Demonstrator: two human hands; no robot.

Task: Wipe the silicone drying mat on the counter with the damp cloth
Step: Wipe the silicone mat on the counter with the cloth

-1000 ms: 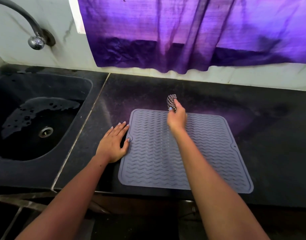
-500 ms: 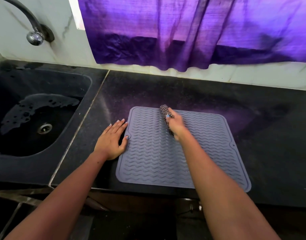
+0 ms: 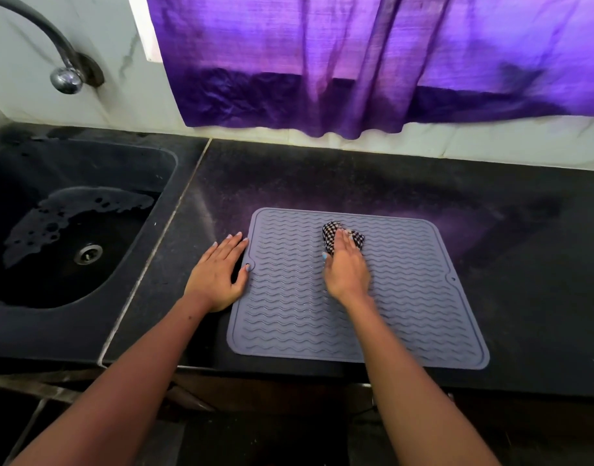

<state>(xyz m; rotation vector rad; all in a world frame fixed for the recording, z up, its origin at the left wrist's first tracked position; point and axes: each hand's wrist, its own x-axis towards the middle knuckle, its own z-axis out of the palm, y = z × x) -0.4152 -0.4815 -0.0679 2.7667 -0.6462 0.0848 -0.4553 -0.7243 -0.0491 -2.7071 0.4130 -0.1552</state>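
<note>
Both hands are down on the dark counter in the middle of the frame. A grey silicone mat with wavy ridges lies flat there, its near edge close to the counter's front lip. On the mat's upper middle sits a small bunched checked cloth, black and white, and the right hand lies over it with fingers stretched out fairly straight, pressing it onto the ridges rather than clenching it; the hand looks a little blurred. Left of the mat, the left hand rests flat and relaxed on the counter, grasping nothing, its thumb tip touching the mat's left edge by a small tab. At the left of the frame is a dark sink holding some water, with a tap in the upper left. Across the top hangs 1 purple curtain.
</note>
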